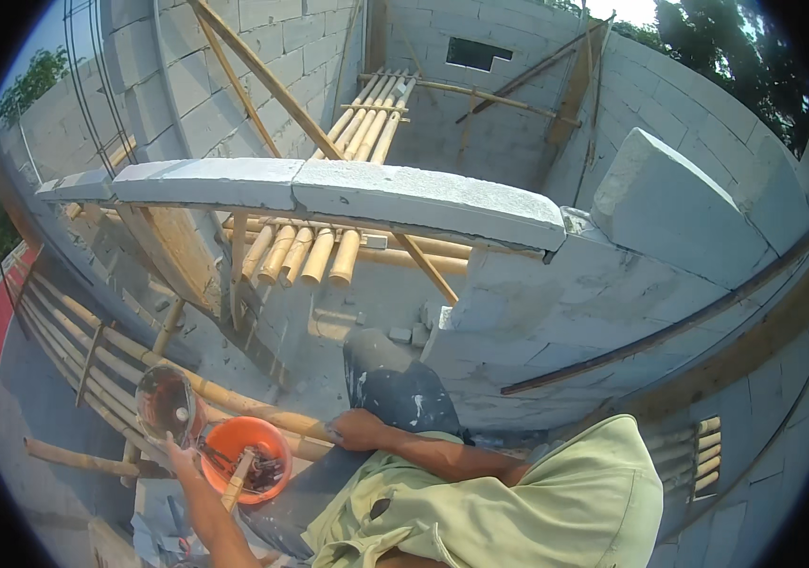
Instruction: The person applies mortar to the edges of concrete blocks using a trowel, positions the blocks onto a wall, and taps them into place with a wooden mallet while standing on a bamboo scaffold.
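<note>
At the lower left, my left hand (180, 458) reaches to a mortar-stained grey bucket (160, 398), its fingers gripping the near edge. The bucket is tilted, so its inside shows. Right beside it stands an orange bucket (280, 445) holding a wooden-handled tool (237, 480) and several dark metal pieces I cannot tell apart. My right hand (359, 430) is closed beside my thigh, close to a bamboo pole (295, 419). Whatever lies in its fingers, if anything, is too small to name. My knee, in dark paint-spotted trousers, is bent ahead of me.
A row of pale blocks (423, 201) spans the opening ahead, joining a block wall (527, 322) at right. Bamboo platforms (376, 123) lie beyond and at left. Slanted timber braces (267, 80) cross the space. Rubble (411, 333) lies on the floor below.
</note>
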Demonstrator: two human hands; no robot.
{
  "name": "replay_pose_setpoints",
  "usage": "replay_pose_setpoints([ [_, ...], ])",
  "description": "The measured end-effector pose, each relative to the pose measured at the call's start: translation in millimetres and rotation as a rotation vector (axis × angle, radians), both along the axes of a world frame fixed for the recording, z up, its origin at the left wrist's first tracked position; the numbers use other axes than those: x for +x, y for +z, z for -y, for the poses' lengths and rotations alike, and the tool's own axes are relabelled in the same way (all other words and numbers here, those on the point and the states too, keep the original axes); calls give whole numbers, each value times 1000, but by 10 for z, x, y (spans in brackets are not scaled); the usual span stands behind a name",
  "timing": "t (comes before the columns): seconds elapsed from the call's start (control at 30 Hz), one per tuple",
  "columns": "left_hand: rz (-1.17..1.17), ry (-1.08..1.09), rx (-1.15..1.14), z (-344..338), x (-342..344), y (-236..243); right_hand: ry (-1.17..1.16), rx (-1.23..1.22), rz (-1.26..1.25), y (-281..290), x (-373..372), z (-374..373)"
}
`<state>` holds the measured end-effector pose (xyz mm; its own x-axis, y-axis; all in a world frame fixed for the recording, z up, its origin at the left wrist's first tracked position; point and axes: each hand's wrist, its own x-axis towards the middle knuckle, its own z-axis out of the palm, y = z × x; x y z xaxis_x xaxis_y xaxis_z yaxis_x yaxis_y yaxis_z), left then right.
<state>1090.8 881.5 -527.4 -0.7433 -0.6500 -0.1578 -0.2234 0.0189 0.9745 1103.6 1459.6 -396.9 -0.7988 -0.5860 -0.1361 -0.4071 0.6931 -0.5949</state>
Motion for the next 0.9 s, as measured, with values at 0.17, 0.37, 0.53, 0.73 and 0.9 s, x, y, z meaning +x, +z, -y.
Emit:
replay_pose_setpoints([
  [0.17,-173,-28,-997,-86,-372,145,18,-8,-18,57,38,-12],
  [0.37,-425,213,616,-235,-296,991,-188,-390,110,175,-64,-15],
  [0.53,-546,194,257,-1909,250,2490,-192,-593,-90,1345,-185,167],
  [0.73,-616,141,303,-2959,707,2674,8,-239,-183,1883,-68,379],
  [0.9,-437,115,179,-3593,934,2615,45,51,-164,1746,80,269],
])
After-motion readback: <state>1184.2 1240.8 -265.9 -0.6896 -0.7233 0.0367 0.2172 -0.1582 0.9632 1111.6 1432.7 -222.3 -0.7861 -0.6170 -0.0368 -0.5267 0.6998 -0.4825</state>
